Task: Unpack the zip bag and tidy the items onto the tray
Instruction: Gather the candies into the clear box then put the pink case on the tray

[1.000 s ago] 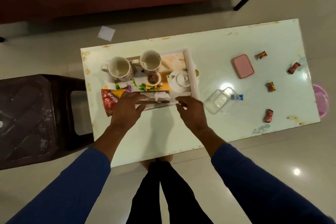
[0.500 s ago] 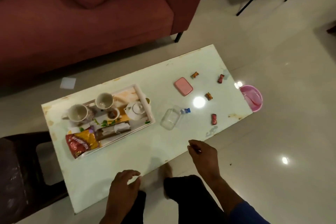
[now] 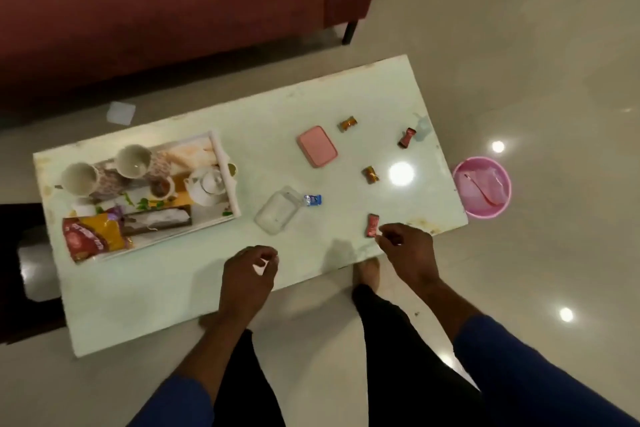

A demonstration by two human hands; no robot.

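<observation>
Right hand (image 3: 408, 253): over the near edge of the tabletop (image 3: 194, 288), fingers loosely curled, fingertips just beside the red candy; whether they touch it I cannot tell; it grips nothing that shows.
Left hand (image 3: 247, 274): above the near edge, fingers loosely curled, holding nothing.
Red candy (image 3: 372, 225): flat on the tabletop, near its front right corner.
Other candies: a brown one (image 3: 370, 174) further back, a gold one (image 3: 347, 124) and a dark red one (image 3: 406, 138) towards the far side, all apart from one another.
Clear container (image 3: 277, 213): between the hands and the tray, with a small blue wrapper (image 3: 312, 200) touching its right end.
Pink box (image 3: 317, 151): lies flat beyond the container.
Tray (image 3: 228, 180): on the left part of the tabletop, white rim; it carries two cups (image 3: 133, 156), a white teapot (image 3: 207, 184), a small dish and a red-and-yellow snack packet (image 3: 93, 236) at its near left corner.
Pink bucket (image 3: 483, 187): on the floor, just off the right end of the tabletop.
Sofa (image 3: 156, 3): dark red, behind the tabletop.
</observation>
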